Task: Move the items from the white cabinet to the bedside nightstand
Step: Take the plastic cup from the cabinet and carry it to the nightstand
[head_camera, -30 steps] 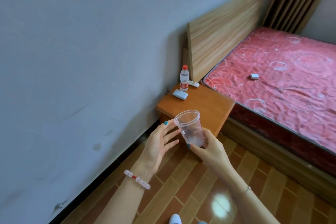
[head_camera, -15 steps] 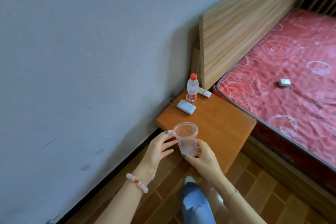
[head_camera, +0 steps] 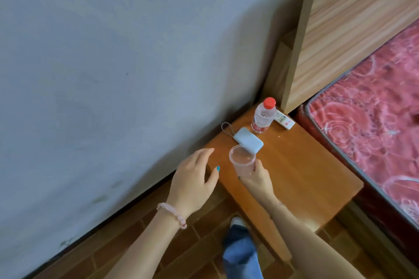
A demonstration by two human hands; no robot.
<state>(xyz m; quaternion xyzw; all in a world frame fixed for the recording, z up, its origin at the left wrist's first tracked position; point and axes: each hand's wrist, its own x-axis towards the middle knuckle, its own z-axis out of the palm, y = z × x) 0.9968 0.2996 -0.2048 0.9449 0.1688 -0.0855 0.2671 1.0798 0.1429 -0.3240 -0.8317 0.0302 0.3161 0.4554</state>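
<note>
My right hand [head_camera: 256,179] grips a clear plastic cup [head_camera: 242,161] upright, just above the near left part of the orange wooden nightstand [head_camera: 301,172]. My left hand [head_camera: 192,181] hovers beside the cup to its left, fingers relaxed and apart from it, over the nightstand's left edge. On the nightstand behind the cup lie a pale blue power bank with a cord loop [head_camera: 248,141], a water bottle with a red cap [head_camera: 264,115] and a small white remote [head_camera: 285,120]. The white cabinet is out of view.
A grey wall [head_camera: 113,63] runs along the left of the nightstand. The wooden headboard [head_camera: 353,20] and a bed with a red patterned mattress [head_camera: 371,124] stand to the right. My leg in jeans [head_camera: 241,253] is over the brick-pattern floor [head_camera: 127,253] below.
I have stepped closer, so the nightstand fills more of the view. The cup in my right hand has moved forward over the nightstand. My left hand has drawn away from the cup.
</note>
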